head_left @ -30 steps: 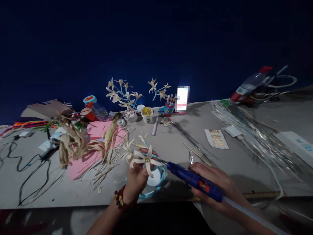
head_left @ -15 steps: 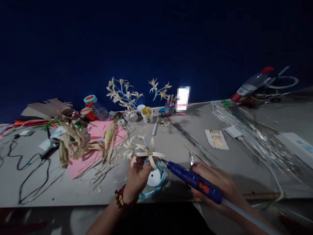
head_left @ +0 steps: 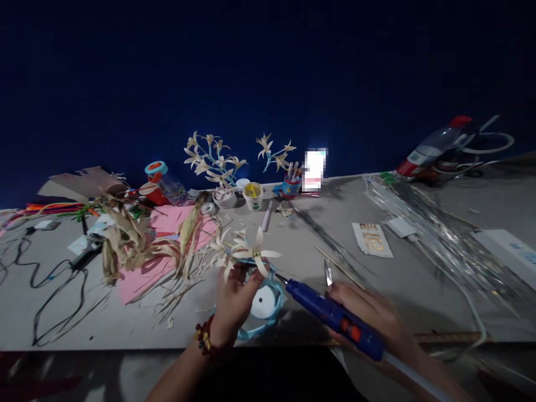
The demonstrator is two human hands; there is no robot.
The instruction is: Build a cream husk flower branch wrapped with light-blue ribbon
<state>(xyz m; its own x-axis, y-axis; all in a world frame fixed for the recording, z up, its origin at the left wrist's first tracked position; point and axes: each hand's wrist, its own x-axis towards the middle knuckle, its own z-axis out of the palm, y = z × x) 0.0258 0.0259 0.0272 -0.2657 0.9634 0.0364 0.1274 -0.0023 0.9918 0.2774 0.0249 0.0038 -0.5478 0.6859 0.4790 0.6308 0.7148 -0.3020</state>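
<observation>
My left hand (head_left: 235, 300) pinches a spray of pale husk flowers (head_left: 257, 252) by its stem, with the petals spreading above the fingers. A blue glue gun (head_left: 330, 312) is gripped in my right hand (head_left: 368, 312), a white glue stick trailing from its rear. The gun's dark nozzle points left, close to the flower stem; I cannot tell whether it touches. Under and beside my left hand lies a roll of light blue tape (head_left: 274, 312) with a white core. Metal scissors (head_left: 328, 272) show just beyond my right hand, partly covered by it.
Dried husks (head_left: 125, 243) and pink paper (head_left: 144, 279) lie at left. Finished flower branches (head_left: 213, 162) stand behind, near a white cup (head_left: 253, 197) and a lit phone (head_left: 314, 170). Thin wires (head_left: 330, 237), a white packet (head_left: 372, 240), a plastic bottle (head_left: 435, 142) and a power strip (head_left: 508, 254) are right.
The flower spray in my left hand has risen and tilted slightly. The glue gun has shifted a little down and to the right, staying near the stem.
</observation>
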